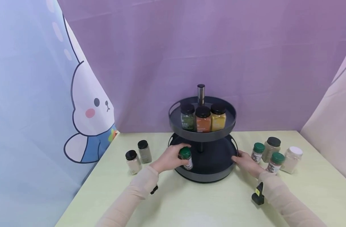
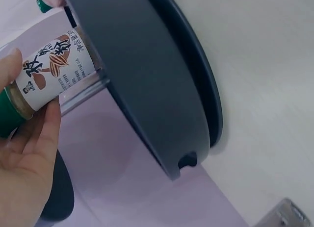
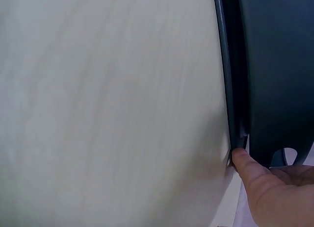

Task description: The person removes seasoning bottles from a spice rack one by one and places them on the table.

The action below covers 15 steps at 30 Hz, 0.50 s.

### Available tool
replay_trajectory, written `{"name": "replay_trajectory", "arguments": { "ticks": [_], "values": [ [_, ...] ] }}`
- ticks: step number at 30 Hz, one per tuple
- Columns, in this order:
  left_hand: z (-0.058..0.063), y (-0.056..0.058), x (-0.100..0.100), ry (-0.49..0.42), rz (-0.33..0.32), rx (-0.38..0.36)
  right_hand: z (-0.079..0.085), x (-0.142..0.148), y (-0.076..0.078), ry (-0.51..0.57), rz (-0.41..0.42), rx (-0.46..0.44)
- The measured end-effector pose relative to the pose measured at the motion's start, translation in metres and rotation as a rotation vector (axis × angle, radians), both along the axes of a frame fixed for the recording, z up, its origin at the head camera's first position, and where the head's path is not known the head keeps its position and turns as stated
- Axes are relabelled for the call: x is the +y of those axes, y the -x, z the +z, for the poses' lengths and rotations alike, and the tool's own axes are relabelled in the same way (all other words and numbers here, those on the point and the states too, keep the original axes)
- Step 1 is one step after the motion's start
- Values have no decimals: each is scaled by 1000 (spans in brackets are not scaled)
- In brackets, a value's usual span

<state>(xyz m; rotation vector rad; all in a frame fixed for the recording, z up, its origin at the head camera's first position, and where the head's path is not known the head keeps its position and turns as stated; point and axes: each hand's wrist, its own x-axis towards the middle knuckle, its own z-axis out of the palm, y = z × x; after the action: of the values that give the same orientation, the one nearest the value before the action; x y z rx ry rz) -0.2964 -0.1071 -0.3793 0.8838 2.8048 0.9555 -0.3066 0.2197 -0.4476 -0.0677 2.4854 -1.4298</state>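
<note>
Jar (image 2: 55,69) — cylindrical, in left hand (image 1: 170,158)

Pale sleeves (image 1: 143,183) – long, wrinkled.

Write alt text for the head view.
The left hand holds a green-capped jar at the lower tier of a dark stand; the right hand touches that tier's edge. Three black-lidded jars stand on the upper tier.
</note>
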Motion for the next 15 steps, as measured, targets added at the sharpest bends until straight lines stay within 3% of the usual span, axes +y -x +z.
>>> {"name": "replay_trajectory", "arguments": {
  "ticks": [7, 15],
  "values": [
    [10, -5, -18, -15, 50, 43, 1, 1, 0, 7, 12, 22],
    [11, -3, -43, -12, 101, 105, -1, 2, 1, -3, 6, 0]
  ]
}}
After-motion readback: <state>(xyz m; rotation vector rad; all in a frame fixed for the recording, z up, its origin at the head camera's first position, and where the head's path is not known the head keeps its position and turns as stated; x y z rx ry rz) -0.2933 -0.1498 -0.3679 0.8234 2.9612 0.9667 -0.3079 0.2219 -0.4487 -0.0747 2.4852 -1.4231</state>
